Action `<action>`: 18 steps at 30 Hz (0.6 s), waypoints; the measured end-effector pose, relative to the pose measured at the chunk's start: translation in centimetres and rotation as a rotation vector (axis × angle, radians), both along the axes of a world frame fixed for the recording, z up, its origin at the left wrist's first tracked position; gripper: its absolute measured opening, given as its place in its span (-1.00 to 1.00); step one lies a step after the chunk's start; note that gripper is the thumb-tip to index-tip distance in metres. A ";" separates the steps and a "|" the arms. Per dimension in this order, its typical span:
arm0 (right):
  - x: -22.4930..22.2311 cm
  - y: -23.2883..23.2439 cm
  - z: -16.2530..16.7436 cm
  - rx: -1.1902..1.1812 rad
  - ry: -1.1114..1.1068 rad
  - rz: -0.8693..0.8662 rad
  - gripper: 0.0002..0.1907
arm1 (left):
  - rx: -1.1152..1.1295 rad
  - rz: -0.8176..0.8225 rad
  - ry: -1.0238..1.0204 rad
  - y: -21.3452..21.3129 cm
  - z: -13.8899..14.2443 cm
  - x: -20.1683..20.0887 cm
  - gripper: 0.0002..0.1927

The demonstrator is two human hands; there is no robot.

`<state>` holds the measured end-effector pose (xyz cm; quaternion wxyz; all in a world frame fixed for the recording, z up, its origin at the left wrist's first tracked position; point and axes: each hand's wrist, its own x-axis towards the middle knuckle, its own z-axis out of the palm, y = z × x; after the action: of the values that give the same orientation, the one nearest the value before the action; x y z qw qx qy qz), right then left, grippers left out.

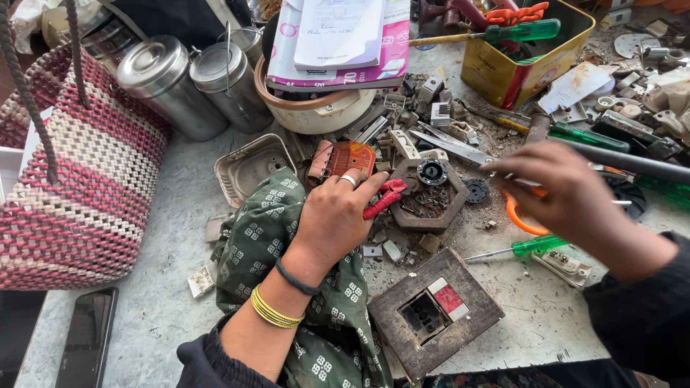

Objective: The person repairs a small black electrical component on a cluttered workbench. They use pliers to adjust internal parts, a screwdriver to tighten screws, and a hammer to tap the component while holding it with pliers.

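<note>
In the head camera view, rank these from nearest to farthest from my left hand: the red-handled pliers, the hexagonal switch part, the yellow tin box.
From the left hand:
1. Red-handled pliers, touching its fingers.
2. Hexagonal switch part, just to the right.
3. Yellow tin box, far up at the table's back right.

A grey, stained desk (165, 287) fills the view, lit by soft, even daylight. Its surface is scratched and dusty. No wall, floor or window shows.
</note>
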<state>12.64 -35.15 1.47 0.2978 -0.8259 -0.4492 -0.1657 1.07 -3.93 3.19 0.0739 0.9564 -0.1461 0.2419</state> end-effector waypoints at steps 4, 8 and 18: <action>-2.2 2.1 0.0 -0.028 -0.011 0.115 -0.61 | 0.000 -0.012 -0.027 -0.1 0.1 -0.1 -0.53; -3.2 2.9 0.4 -0.019 -0.030 0.133 -0.58 | -0.026 -0.016 -0.006 -0.4 0.3 -0.4 -0.51; -1.6 1.3 0.8 -0.155 0.007 0.028 -0.68 | -0.115 0.017 0.092 -1.0 0.7 -0.9 -0.41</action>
<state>11.07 -33.82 2.24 0.2368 -0.8406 -0.4713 -0.1234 0.12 -4.96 3.85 0.1332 0.9619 -0.1201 0.2063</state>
